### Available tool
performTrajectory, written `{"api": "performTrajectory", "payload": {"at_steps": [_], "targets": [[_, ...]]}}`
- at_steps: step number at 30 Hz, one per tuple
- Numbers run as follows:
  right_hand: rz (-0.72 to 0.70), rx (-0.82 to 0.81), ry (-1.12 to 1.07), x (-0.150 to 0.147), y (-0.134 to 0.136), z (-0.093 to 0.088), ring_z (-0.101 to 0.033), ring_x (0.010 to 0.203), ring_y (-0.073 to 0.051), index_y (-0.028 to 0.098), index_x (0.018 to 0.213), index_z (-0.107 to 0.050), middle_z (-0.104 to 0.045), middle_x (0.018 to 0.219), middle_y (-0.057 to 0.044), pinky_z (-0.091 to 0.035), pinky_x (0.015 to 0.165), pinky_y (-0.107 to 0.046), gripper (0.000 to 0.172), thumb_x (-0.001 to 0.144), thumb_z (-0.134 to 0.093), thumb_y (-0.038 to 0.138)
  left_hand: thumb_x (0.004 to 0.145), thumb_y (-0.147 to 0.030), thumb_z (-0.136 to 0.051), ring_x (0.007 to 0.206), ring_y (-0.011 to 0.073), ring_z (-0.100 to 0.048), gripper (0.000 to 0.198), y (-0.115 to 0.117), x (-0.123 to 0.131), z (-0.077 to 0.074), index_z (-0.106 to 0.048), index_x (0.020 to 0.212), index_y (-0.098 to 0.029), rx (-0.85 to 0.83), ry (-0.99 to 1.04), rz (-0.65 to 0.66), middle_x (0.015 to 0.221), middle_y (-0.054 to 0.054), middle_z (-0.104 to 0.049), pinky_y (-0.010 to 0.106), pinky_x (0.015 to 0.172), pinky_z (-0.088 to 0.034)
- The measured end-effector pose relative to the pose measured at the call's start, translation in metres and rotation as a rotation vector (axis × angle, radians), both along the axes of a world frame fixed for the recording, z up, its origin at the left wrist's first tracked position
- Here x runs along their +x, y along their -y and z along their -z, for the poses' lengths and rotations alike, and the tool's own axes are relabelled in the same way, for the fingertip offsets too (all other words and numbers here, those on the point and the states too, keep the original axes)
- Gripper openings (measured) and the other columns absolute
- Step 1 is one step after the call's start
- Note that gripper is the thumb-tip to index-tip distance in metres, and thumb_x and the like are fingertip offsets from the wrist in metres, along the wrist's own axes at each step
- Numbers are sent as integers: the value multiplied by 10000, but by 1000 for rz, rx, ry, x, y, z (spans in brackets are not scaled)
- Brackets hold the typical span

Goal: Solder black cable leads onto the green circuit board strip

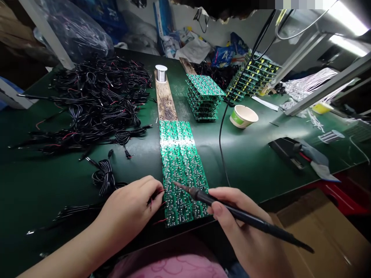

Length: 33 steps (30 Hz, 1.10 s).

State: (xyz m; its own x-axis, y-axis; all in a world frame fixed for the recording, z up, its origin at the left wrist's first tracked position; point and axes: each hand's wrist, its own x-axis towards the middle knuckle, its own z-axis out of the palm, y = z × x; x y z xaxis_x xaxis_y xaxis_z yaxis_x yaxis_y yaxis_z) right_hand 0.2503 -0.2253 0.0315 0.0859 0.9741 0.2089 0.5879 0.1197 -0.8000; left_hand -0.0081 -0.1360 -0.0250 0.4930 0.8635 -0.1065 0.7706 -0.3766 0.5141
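Note:
A long panel of green circuit boards (181, 166) lies on the bench in front of me, dotted with shiny solder joints. Against its left edge, my left hand (136, 204) pinches a thin red and black wire (160, 190), its end at the boards. More short red wire ends stick out along that edge. In my right hand (240, 224) is a black soldering iron (220, 204), held like a pen. The iron's tip points left, over or on the panel near the wire; whether it touches cannot be seen.
Bundled black cables (98, 104) heap up on the left. A solder spool (161, 74) stands on a scorched wooden strip (166, 98). Stacked circuit boards (204, 96), a paper bowl (244, 116) and a hanging black cable (222, 143) are to the right. A cardboard box (321, 227) sits below the bench.

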Motion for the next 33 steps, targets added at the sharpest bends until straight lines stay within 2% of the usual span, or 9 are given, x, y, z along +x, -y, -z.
{"api": "performTrajectory", "payload": {"at_steps": [3,11,17,21,33], "targets": [[-9,-16,-3,-3,5,-4,-745,662,-117,301,1071,-763,-791,848,42,-608,607,-160,92,1025,-684,310,1046,-371,-462,815,180,-647,256,-1,1,-2,-663,948,-248,-14,-17,-6,937,-6,-697,315,713,-411],[-49,-54,-39,-9,-2,-5,-743,675,-113,273,1020,-743,-779,812,42,-592,604,-150,94,1032,-653,297,1027,-401,-457,817,192,-652,277,-2,3,-5,-680,959,-250,-55,-43,-31,964,-1,-723,331,720,-416],[-80,-39,21,-9,-2,-10,-754,716,-94,291,1044,-740,-789,847,68,-608,709,-136,74,1015,-682,256,1026,-396,-476,806,190,-652,258,-2,3,-4,-682,964,-255,-41,-53,-29,958,0,-730,323,701,-403],[-78,-19,64,-9,0,-12,-761,755,-118,296,1045,-756,-807,898,49,-632,785,-178,79,1005,-693,272,1019,-387,-477,793,188,-650,254,-2,3,-5,-685,958,-254,-43,-46,-30,945,-2,-727,324,701,-404],[15,5,-21,-5,-4,-15,-705,634,-115,262,1052,-741,-754,798,28,-583,573,-175,104,1043,-650,311,1031,-422,-435,822,214,-672,296,-2,2,-5,-667,943,-261,-38,-64,-3,943,14,-726,337,712,-442]]}}
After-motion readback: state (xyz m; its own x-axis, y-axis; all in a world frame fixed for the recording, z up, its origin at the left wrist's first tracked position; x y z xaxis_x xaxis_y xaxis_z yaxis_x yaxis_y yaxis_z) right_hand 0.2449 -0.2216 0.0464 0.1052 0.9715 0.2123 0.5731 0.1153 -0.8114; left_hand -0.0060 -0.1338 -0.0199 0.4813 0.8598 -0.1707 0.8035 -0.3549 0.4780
